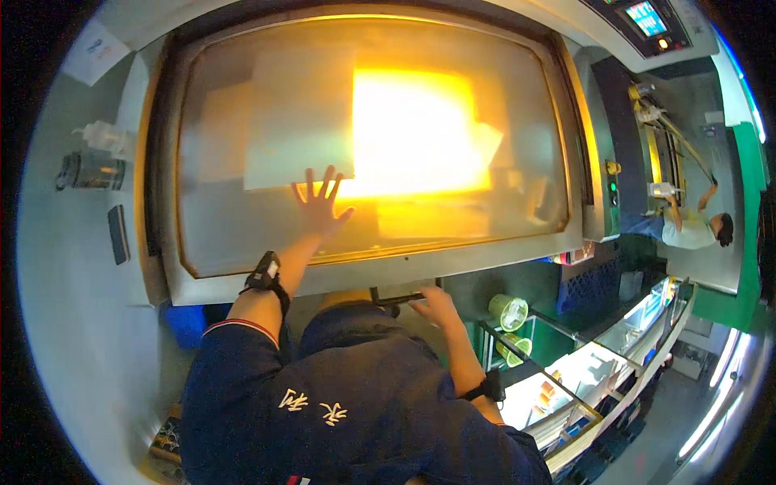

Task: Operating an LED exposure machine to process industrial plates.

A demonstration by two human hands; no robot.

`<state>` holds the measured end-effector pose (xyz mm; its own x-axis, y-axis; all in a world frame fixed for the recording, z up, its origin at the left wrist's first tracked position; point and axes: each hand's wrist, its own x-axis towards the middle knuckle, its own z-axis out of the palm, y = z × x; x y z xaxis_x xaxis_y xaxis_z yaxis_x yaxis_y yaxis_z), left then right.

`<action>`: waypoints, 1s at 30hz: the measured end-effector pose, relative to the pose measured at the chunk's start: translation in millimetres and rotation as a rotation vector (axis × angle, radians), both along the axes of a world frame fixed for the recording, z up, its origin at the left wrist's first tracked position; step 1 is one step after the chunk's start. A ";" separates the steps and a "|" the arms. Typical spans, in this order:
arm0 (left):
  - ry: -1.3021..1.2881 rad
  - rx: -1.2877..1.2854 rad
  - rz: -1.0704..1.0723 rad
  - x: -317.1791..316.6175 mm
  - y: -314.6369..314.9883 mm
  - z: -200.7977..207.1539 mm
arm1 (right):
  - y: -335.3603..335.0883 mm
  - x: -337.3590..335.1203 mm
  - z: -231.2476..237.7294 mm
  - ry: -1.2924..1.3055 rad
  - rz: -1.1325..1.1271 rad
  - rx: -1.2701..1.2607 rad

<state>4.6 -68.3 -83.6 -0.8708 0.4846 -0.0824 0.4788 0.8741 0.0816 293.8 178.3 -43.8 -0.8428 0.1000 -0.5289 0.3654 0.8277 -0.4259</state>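
My left hand (pixel 322 206) is open, fingers spread, over the lower part of a large framed flat panel (pixel 267 234). Its fingertips reach the lower edge of a pale rectangular sheet (pixel 299 121); I cannot tell whether they press on it. Right of the sheet, a rectangular area (pixel 416 133) glows intense yellow-white and its detail is washed out. My right hand (pixel 438 307) is below the panel's front edge, with fingers and thumb around the right end of a dark bar handle (pixel 396 298). Dark bands with devices circle both wrists.
A control screen (pixel 645 18) sits at the upper right, above green indicator lights (pixel 613 192). Yellow-green round containers (pixel 508 311) and a lit glass-topped bench (pixel 586 372) stand at the right. Another person (pixel 691 228) works at the far right. A blue bin (pixel 186 325) is at left.
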 end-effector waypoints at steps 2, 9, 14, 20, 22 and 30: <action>-0.021 -0.056 0.002 0.0 0.0 2.0 | 18.8 11.1 12.9 0.250 -0.259 -0.319; 0.093 -0.141 0.099 33.6 9.1 -6.6 | 146.8 57.0 -62.6 0.086 -0.485 -0.349; -0.021 0.023 -0.118 146.8 83.5 20.1 | 218.9 31.1 -129.4 0.303 -0.228 0.126; -0.097 0.027 -0.085 147.7 84.4 23.2 | 250.4 5.0 -211.0 0.417 0.010 0.367; -0.093 0.022 -0.066 143.4 87.8 21.3 | 239.8 -5.8 -226.2 0.389 0.002 0.309; -0.105 0.030 -0.076 148.4 86.6 25.5 | 203.2 26.3 -212.5 0.430 -0.042 0.216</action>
<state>153.1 18.3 -58.1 -0.8189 0.5524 -0.1554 0.5310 0.8322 0.1599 320.1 381.5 -256.3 -0.9734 0.2077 -0.0969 0.2289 0.9022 -0.3656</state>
